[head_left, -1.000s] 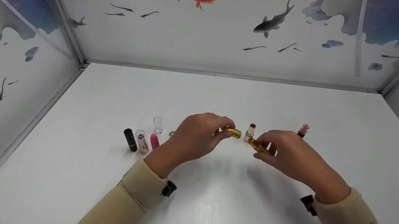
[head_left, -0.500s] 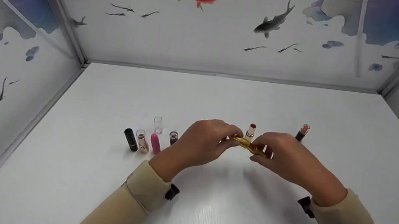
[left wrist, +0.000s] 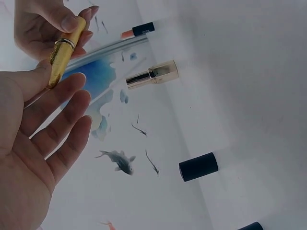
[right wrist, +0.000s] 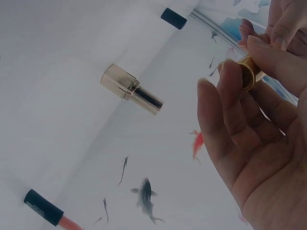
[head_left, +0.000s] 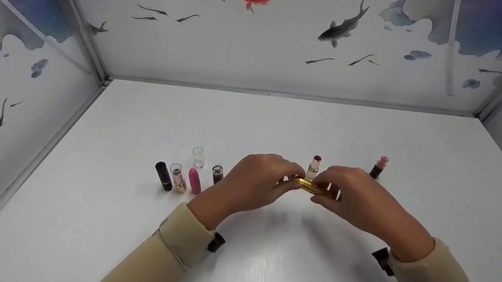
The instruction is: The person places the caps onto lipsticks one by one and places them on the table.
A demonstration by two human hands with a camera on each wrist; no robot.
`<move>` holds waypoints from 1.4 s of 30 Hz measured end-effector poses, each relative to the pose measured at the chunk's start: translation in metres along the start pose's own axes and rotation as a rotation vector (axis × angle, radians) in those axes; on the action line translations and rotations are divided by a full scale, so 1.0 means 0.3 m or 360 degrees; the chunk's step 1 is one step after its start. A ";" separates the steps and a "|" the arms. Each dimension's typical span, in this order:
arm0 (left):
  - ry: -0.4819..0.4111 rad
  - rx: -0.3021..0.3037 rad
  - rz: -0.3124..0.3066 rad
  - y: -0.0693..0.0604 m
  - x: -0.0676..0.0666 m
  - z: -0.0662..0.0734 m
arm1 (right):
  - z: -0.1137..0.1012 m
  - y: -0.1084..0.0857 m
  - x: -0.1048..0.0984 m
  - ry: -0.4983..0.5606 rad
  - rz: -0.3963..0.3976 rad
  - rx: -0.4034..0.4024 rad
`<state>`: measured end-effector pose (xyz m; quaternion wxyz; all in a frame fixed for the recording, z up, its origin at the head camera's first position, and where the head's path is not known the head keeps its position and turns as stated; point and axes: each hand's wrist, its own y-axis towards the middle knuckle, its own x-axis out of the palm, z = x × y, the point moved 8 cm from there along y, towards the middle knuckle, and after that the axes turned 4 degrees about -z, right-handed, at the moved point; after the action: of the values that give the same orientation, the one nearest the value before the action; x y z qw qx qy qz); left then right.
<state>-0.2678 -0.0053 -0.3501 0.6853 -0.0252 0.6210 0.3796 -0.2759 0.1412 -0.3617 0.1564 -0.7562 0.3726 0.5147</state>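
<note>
Between my two hands is a gold lipstick (head_left: pixel 307 185), its cap and base meeting in one line. My left hand (head_left: pixel 261 180) pinches the cap end between thumb and forefinger, the other fingers spread loosely in the left wrist view. On the base end, my right hand (head_left: pixel 359 197) grips with thumb and fingers. A silvery ring circles the gold lipstick (left wrist: pixel 64 44) in the left wrist view. The round end of the gold lipstick (right wrist: pixel 248 76) faces the right wrist camera. Just behind the hands stands an uncapped dark red lipstick (head_left: pixel 313 169) with a pale gold base.
A black-based lipstick (head_left: pixel 379 168) stands behind my right hand. To the left are a black tube (head_left: pixel 164 176), a rose-gold lipstick (head_left: pixel 179 180), a pink tube (head_left: pixel 194 181), a clear cap (head_left: pixel 198 158) and a dark item (head_left: pixel 217 173) partly behind my left arm.
The gold cap and base were apart a second ago. My left hand has moved right and slightly nearer, and the two pieces now meet. The other lipsticks stay in place.
</note>
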 end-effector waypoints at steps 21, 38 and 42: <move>-0.0026 0.0028 -0.0113 -0.001 0.014 0.006 | -0.035 -0.011 -0.009 -0.0069 0.0104 -0.0150; -0.0040 0.0019 -0.0195 0.002 0.022 0.015 | -0.057 -0.015 0.001 -0.0109 0.0103 -0.0196; -0.0038 0.0022 -0.0193 -0.001 0.021 0.018 | -0.060 -0.015 0.004 -0.0128 0.0112 -0.0225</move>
<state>-0.2636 0.0004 -0.3545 0.7145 -0.0537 0.6127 0.3334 -0.2607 0.1326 -0.3558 0.0993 -0.7305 0.3550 0.5748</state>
